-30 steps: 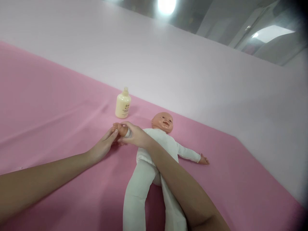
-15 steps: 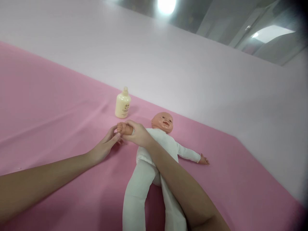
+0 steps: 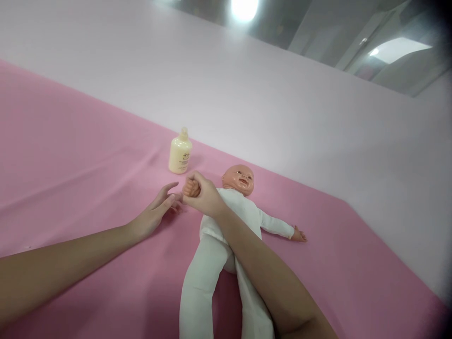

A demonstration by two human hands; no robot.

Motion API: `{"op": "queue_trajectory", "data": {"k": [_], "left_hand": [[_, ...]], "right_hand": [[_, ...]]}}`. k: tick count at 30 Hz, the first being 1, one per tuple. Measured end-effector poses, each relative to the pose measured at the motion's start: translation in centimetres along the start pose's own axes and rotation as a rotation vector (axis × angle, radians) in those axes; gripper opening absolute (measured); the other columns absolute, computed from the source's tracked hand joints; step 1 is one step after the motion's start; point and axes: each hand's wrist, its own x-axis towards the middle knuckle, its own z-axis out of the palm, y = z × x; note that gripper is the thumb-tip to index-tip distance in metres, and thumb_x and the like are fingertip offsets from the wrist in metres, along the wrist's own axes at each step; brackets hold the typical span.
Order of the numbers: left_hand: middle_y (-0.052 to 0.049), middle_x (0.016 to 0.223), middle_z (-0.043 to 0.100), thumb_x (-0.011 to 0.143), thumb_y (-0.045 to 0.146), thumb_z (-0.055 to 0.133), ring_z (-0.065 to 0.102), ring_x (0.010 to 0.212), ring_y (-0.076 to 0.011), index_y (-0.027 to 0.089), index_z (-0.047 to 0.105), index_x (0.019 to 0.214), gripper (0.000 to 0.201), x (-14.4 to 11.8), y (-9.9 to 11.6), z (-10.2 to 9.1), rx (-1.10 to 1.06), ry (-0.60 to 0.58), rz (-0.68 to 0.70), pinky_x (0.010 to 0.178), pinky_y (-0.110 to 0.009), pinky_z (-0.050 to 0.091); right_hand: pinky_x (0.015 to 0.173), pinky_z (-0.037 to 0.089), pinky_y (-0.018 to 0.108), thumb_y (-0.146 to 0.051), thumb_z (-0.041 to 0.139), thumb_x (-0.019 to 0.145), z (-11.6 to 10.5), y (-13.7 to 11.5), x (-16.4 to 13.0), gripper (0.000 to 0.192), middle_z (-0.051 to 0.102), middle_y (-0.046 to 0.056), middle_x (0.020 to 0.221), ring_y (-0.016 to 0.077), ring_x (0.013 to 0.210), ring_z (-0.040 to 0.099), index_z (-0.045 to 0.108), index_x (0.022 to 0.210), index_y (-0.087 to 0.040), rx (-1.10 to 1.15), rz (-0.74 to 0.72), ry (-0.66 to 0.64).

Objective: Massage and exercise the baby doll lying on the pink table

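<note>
A baby doll [image 3: 243, 212] in a white top and white trousers lies face up, its head toward the far side. My right hand [image 3: 205, 194] is wrapped round the doll's arm at the left of the picture, and the doll's small hand [image 3: 191, 188] sticks out past my fingers. My right forearm crosses over the doll's body and hides part of it. Just left of the doll's hand, my left hand [image 3: 158, 207] is open, its fingers apart and curved. The doll's other arm [image 3: 278, 225] stretches out to the right.
Behind my hands stands a cream-coloured pump bottle [image 3: 180, 154] with dark print. A pink cloth [image 3: 88, 155] with faint creases lies under the doll. Beyond its edge is a whitish surface [image 3: 282, 108]. Bright lights show in a dark reflective area at the top.
My right hand has shifted slightly to the right and closed further over the doll's hand and wrist. The doll's hand has moved right, away from my left hand, which stays in place.
</note>
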Motion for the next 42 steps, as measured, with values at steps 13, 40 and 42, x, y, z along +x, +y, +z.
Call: {"op": "queue_trajectory", "data": {"k": [13,40,42], "left_hand": [[-0.004,0.097,0.061,0.090,0.060,0.046,0.056,0.093,-0.0216,0.028,0.042,0.134,0.055,-0.19,-0.05,-0.17,0.074,-0.085,0.110,0.086,-0.038,0.041],[-0.003,0.092,0.061,0.091,0.054,0.051,0.057,0.091,-0.0208,0.022,0.055,0.112,0.038,0.54,-0.38,-0.26,-0.002,-0.030,0.020,0.084,-0.036,0.041],[-0.003,0.094,0.061,0.092,0.054,0.050,0.057,0.093,-0.0208,0.023,0.053,0.116,0.040,0.52,-0.30,-0.23,0.005,-0.033,0.017,0.085,-0.036,0.041]], "right_hand": [[0.057,0.040,0.023,-0.050,0.072,0.072,-0.23,0.18,0.12,0.040,0.054,-0.005,0.067,0.0096,0.060,0.050,0.045,0.079,-0.021,-0.013,0.116,-0.125],[0.073,0.048,0.025,-0.014,0.040,0.090,0.00,0.01,0.22,0.022,0.058,0.002,0.094,0.0107,0.078,0.053,0.055,0.106,-0.019,0.165,0.075,-0.242],[0.069,0.047,0.024,-0.013,0.039,0.089,0.01,0.10,0.21,0.020,0.057,0.002,0.093,0.0094,0.072,0.051,0.054,0.101,-0.018,0.181,0.062,-0.252]]}}
